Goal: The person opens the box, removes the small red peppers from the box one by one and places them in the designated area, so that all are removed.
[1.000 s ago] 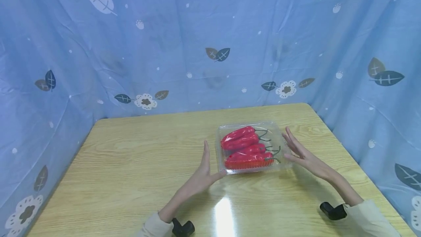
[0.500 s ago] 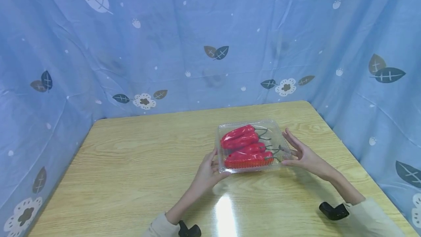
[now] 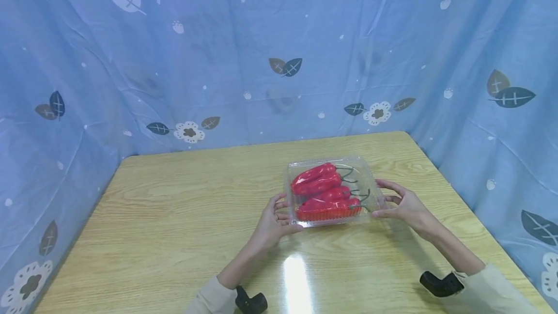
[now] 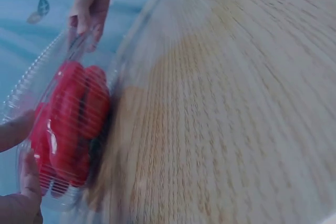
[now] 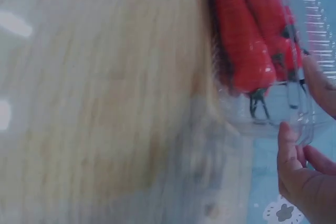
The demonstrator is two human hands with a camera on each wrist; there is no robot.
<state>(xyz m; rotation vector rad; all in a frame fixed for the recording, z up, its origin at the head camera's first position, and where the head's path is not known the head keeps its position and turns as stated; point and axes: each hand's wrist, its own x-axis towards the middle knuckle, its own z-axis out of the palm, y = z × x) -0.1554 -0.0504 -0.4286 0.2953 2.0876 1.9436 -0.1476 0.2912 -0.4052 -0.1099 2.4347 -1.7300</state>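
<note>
A clear plastic clamshell box (image 3: 365,173) with several red chili peppers (image 3: 320,185) inside is at the right of the table. My left hand (image 3: 268,224) grips its left side, thumb at the near left corner and fingers along the edge. At the opposite side my right hand (image 3: 408,211) pinches the box's right edge between thumb and fingers. The peppers (image 4: 65,119) show through the ridged wall in the left wrist view. Green stems point toward the right hand (image 5: 304,169) in the right wrist view. The box's underside is hidden.
A light wood-grain table (image 3: 183,212) lies under the box, with a bright light reflection near its front. A blue curtain (image 3: 235,52) with leaf and flower prints hangs behind and at both sides. Black wrist mounts (image 3: 441,284) sit by the sleeves.
My left hand has come in from open beside the box and now grips its left side. The fingers of my right hand have closed onto the right edge.
</note>
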